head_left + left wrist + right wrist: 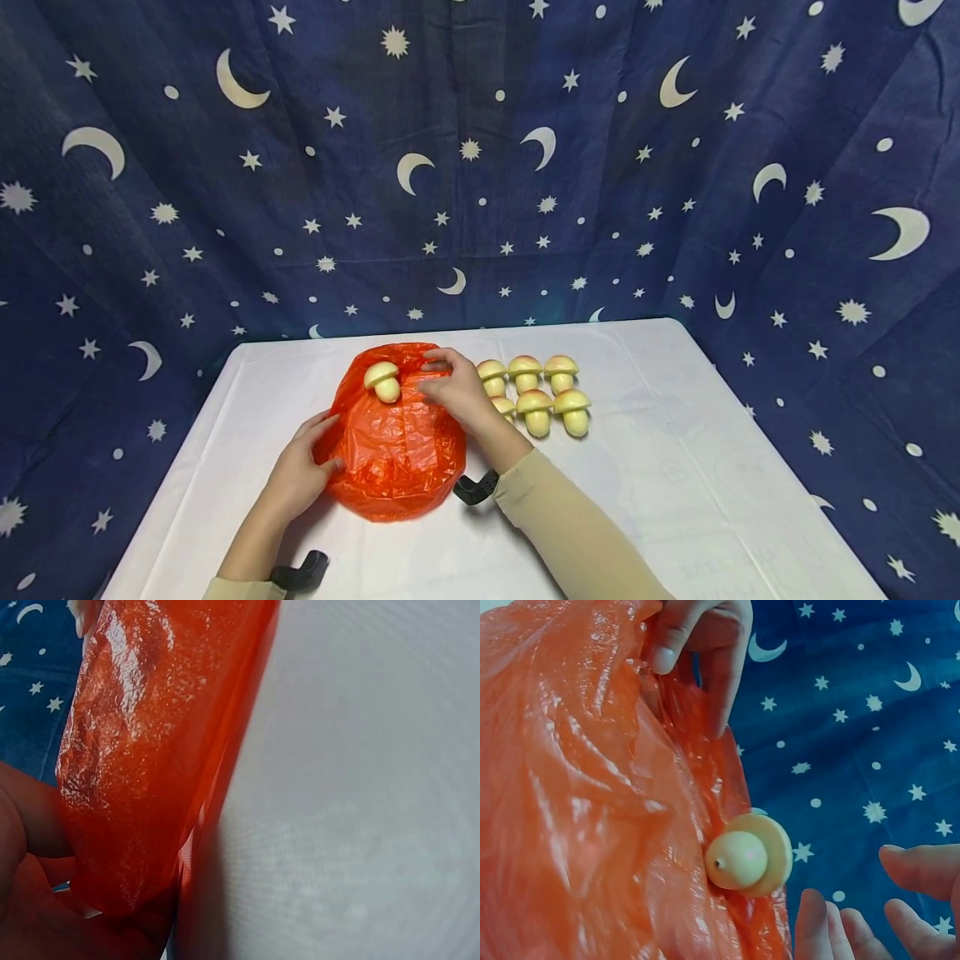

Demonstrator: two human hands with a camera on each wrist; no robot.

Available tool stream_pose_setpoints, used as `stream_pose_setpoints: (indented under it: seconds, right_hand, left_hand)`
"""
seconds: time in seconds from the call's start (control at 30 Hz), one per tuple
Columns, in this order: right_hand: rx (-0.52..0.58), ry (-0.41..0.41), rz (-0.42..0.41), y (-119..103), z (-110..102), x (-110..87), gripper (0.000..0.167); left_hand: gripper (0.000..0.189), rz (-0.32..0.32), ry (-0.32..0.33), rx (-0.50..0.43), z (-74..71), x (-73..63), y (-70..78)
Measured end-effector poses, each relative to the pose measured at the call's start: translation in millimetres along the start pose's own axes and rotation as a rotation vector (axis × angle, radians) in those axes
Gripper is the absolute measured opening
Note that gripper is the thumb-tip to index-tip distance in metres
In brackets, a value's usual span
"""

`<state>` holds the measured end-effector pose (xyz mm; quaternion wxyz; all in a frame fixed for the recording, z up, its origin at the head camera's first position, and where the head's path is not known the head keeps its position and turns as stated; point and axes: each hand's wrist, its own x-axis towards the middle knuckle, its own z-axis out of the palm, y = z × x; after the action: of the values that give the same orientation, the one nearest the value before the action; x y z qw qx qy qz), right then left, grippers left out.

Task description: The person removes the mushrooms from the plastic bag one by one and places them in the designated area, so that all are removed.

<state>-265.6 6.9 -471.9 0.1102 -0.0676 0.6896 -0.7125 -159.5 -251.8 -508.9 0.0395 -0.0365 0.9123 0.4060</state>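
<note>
A red plastic bag (397,450) lies on the white table with its mouth toward the far side. My left hand (300,471) grips the bag's left edge, thumb on the near side and fingers behind; in the left wrist view the red film (142,742) runs between thumb and fingers. One toy mushroom (383,382), pale yellow with a rounded cap, is at the bag's mouth; whether it rests on the film or is in the air, I cannot tell. To its right, my right hand (461,392) has its fingers apart, with nothing between them, over the bag's right edge.
Several more toy mushrooms (536,412) stand in two rows right of the bag, some partly behind my right hand. A dark blue cloth (480,167) with moons and stars hangs behind the white table (675,467). Black wrist mounts (474,489) stick out from both wrists.
</note>
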Motion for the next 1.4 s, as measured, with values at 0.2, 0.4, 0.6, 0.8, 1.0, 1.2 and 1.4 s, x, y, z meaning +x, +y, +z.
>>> stream_pose_setpoints:
  seconds: [0.2, 0.4, 0.6, 0.8, 1.0, 1.2, 1.4]
  right_hand:
    - [0.000, -0.002, 0.010, 5, 8, 6.1, 0.060]
    - [0.022, 0.016, 0.030, 16, 16, 15.0, 0.058]
    - [-0.012, 0.034, 0.026, 22, 23, 21.1, 0.057]
    - [-0.050, 0.030, 0.037, 24, 30, 26.9, 0.055]
    - [-0.120, 0.037, 0.005, 25, 34, 32.8, 0.054]
    - [-0.170, 0.050, 0.005, 29, 38, 38.3, 0.054]
    - [-0.185, 0.034, 0.020, 32, 44, 44.3, 0.053]
  left_hand:
    - [0.072, -0.003, -0.003, -0.004, -0.3, 0.0, -1.1]
    - [0.071, 0.025, 0.007, 0.002, 0.0, -0.4, -3.6]
    - [0.071, 0.023, 0.011, -0.005, -0.1, -1.0, -2.9]
    - [0.071, 0.030, 0.015, -0.011, -0.3, -0.3, -1.1]
    - [0.071, 0.043, 0.023, -0.012, -0.5, 0.3, -2.0]
    - [0.071, 0.048, 0.024, -0.023, 0.2, 0.7, -2.4]
    - [0.070, 0.035, 0.018, -0.019, -0.9, 0.9, -3.0]
